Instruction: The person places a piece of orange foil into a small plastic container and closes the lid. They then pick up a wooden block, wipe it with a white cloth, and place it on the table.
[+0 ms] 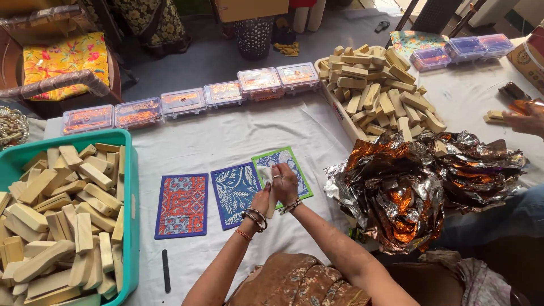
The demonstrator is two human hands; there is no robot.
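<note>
My left hand (262,199) and my right hand (285,182) meet over the white cloth in the middle. Together they grip a small pale block partly covered by white paper (264,173). Both wrists wear bangles. Under the hands lie three printed mats side by side: a red and blue one (181,205), a blue leaf-patterned one (232,194), and a green-bordered one (294,163) that my right hand partly hides.
A teal tub (131,170) of wooden blocks stands at the left; a white tray (340,110) of blocks at the upper right. Crumpled foil sheets (396,187) lie to the right. Clear lidded boxes (184,102) line the far edge. Another person's hand (524,120) works at the right. A black stick (165,271) lies near me.
</note>
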